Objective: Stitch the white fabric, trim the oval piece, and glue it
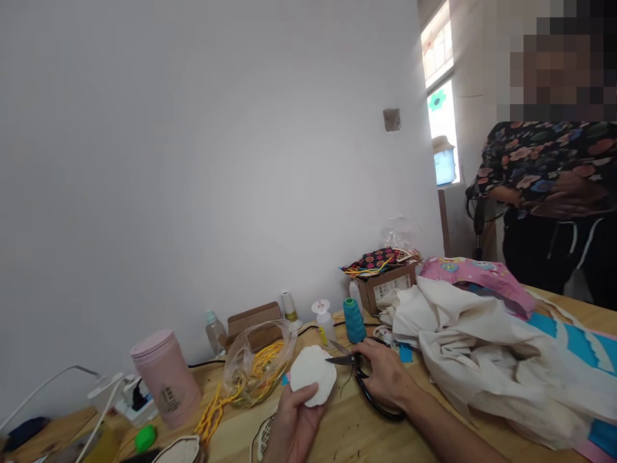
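Observation:
My left hand [301,418] grips a white scallop-edged fabric piece [313,374] by its lower edge, thumb on top. In my right hand [383,373] is a pair of black-handled scissors [341,360]. Their blades are parted, and the tips point left at the right edge of the white piece; whether they touch it I cannot tell. Just behind the scissors stands a teal thread cone [354,320]. Below my left hand lies a wooden openwork piece [264,437], partly hidden by my wrist.
White cloth [472,341] is heaped at the right. A pink tumbler [166,379], a plastic bag with yellow cords [263,363] and a power strip [137,402] stand left. A cardboard box [388,289] is against the wall. Another person [554,186] stands at the far right.

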The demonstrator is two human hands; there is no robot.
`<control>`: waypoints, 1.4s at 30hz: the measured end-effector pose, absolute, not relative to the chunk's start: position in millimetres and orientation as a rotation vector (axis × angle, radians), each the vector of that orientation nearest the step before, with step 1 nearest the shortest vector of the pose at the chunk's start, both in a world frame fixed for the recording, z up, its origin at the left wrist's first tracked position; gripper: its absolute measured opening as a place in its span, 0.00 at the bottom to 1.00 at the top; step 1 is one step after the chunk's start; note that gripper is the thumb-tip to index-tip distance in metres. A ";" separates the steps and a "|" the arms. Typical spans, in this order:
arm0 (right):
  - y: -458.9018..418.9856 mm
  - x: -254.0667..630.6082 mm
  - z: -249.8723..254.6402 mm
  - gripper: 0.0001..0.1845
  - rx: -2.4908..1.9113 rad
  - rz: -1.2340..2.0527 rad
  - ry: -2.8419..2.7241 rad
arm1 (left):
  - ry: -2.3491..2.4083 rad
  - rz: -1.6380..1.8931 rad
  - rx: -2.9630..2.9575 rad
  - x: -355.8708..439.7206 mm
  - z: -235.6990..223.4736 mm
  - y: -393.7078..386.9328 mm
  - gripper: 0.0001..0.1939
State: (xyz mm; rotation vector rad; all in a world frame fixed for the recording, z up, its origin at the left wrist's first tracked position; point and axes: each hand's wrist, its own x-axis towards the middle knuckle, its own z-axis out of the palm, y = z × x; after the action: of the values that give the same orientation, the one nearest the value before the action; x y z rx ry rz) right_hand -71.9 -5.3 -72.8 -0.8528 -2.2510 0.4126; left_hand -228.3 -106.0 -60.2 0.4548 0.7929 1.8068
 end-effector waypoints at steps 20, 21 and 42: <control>-11.1 -77.4 -71.5 0.12 -0.791 0.492 -2.180 | 0.954 1.860 0.279 -218.1 -55.3 -103.2 0.20; -12.5 -78.0 -71.3 0.12 -0.766 0.501 -2.185 | 0.949 1.862 0.271 -219.0 -54.9 -103.1 0.19; -6.8 -76.0 -74.9 0.13 -0.777 0.700 -2.102 | 0.948 1.780 0.276 -227.4 -60.4 -105.8 0.24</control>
State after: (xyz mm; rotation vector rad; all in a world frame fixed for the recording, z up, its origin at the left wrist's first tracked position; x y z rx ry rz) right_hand -76.0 -6.8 -74.9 -0.7774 -2.1017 0.6999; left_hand -227.4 -105.8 -60.4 0.2758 0.9478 1.7802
